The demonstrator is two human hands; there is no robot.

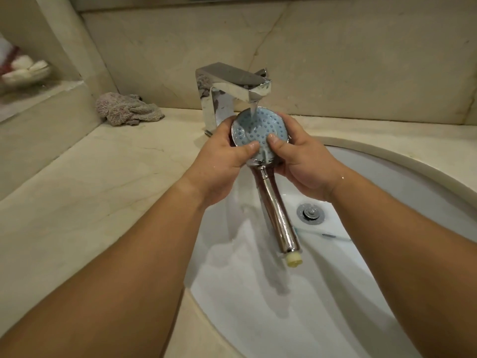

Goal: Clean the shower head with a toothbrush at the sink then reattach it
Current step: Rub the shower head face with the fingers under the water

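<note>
From the head camera we see one shower head (pixel 259 133) held over the sink (pixel 387 161), its long axis running from the round blue spray face under the faucet (pixel 232 86) down toward us to the cream threaded end of the chrome handle. The face tilts up toward the camera, and a stream of water from the faucet lands on its upper part.

We count two hands. The left hand (pixel 222 161) grips the left rim of the face, its thumb lying across the lower nozzles and its fingers (pixel 224 124) curled behind the rim. The right hand (pixel 302 161) grips the right rim likewise, thumb pressed on the face beside the left thumb. Both forearms reach in from below.

One drain (pixel 311 213) sits below the right fingers. One crumpled cloth (pixel 126 109) lies on the tabletop (pixel 90 182), well left of the left fingers.
</note>
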